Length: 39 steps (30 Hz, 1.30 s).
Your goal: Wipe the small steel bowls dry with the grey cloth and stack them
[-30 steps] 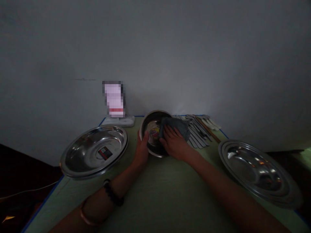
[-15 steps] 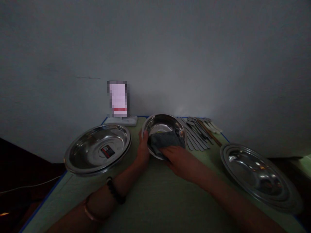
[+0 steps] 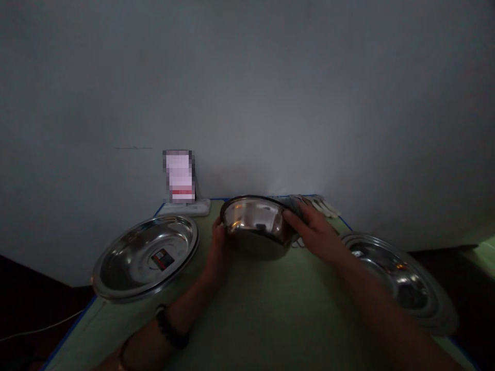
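A small steel bowl (image 3: 255, 222) is held between both hands over the far middle of the green table (image 3: 255, 309), tipped so its outer wall faces me. My left hand (image 3: 217, 242) grips its left rim. My right hand (image 3: 315, 232) grips the right rim, with a grey cloth (image 3: 294, 207) pressed under the fingers against the bowl. The bowl's inside is hidden from me.
A wide steel dish (image 3: 145, 255) with a sticker sits at the left, another wide steel dish (image 3: 398, 278) at the right. Cutlery (image 3: 320, 203) lies by the wall behind my right hand. A white stand (image 3: 185, 207) with a blurred card is at the back left.
The bowl has been lifted and tipped, its outside now facing me. My right hand with the cloth moved from inside the bowl to its right rim.
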Motion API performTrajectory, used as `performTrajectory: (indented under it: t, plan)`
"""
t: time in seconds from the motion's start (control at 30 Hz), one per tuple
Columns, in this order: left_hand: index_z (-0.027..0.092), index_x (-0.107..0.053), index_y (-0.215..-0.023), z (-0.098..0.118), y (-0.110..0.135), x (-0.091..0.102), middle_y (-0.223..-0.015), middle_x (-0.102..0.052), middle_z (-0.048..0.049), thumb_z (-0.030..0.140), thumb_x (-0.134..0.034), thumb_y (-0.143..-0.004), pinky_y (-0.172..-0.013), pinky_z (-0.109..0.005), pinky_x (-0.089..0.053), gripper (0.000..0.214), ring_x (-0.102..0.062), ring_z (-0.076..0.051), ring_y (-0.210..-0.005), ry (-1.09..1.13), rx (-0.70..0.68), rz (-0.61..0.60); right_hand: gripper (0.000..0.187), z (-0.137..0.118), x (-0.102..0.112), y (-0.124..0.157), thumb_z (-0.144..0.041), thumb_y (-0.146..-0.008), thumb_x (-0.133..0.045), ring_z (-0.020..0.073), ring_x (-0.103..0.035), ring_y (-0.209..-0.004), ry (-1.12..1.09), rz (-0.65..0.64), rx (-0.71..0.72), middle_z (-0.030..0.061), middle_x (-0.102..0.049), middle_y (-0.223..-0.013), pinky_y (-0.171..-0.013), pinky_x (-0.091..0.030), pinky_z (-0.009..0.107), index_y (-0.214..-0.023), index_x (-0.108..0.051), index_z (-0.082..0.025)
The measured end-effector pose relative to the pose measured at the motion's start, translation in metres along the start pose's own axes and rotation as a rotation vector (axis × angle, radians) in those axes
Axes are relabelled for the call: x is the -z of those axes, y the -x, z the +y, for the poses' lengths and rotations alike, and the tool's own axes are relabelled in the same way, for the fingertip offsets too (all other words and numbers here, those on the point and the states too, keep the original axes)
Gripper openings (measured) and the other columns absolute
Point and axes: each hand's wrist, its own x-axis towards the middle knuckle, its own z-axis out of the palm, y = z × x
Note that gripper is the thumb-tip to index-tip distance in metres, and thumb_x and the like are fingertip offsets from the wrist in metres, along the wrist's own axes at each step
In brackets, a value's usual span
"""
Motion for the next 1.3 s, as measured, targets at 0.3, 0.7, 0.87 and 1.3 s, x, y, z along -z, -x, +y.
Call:
performTrajectory:
  t: [0.3,0.7,0.87,1.3]
  plan:
    - [0.018,-0.069,-0.074,0.016,0.017,-0.003,-0.065,-0.067,-0.0012,0.054,-0.07,-0.067,-0.066,-0.034,-0.05,0.037,-0.061,-0.021,-0.065,-0.097,0.216,0.077,0.032,0.008,-0.009,-0.002,-0.044,-0.093,-0.04,0.0171,-0.055,-0.072,0.081,0.743,-0.085,0.0026,-0.06,-0.078,-0.067,-0.045,0.03,-0.087,-0.058,-0.019]
    - [0.026,-0.066,-0.063,0.026,0.015,-0.002,-0.072,-0.068,-0.0032,0.038,-0.059,-0.078,-0.088,-0.038,-0.048,0.02,-0.061,-0.027,-0.085,-0.382,0.018,0.168,0.039,-0.038,-0.064,0.013,-0.034,-0.093,-0.045,0.0258,-0.043,-0.131,0.579,-0.115,0.35,0.0087,-0.057,-0.136,-0.114,-0.027,0.05,-0.127,-0.055,-0.016]
    - [0.024,-0.061,-0.055,0.024,0.014,-0.004,-0.061,-0.062,-0.0027,0.051,-0.055,-0.079,-0.069,-0.036,-0.046,0.036,-0.055,-0.024,-0.067,-0.469,0.052,0.195,0.04,-0.014,-0.06,-0.008,-0.038,-0.093,-0.044,0.0264,-0.054,-0.12,0.505,-0.055,0.209,0.0105,-0.063,-0.126,-0.108,-0.037,0.047,-0.122,-0.06,-0.015]
    - [0.016,-0.067,-0.066,0.017,0.008,-0.007,-0.058,-0.067,0.0,0.037,-0.061,-0.08,-0.059,-0.027,-0.047,0.026,-0.06,-0.016,-0.056,-0.106,0.409,0.256,0.049,0.03,-0.075,0.075,-0.027,-0.099,-0.03,0.0208,-0.028,-0.143,0.291,0.272,-0.035,0.0061,-0.033,-0.154,-0.112,-0.034,0.048,-0.147,-0.028,-0.024]
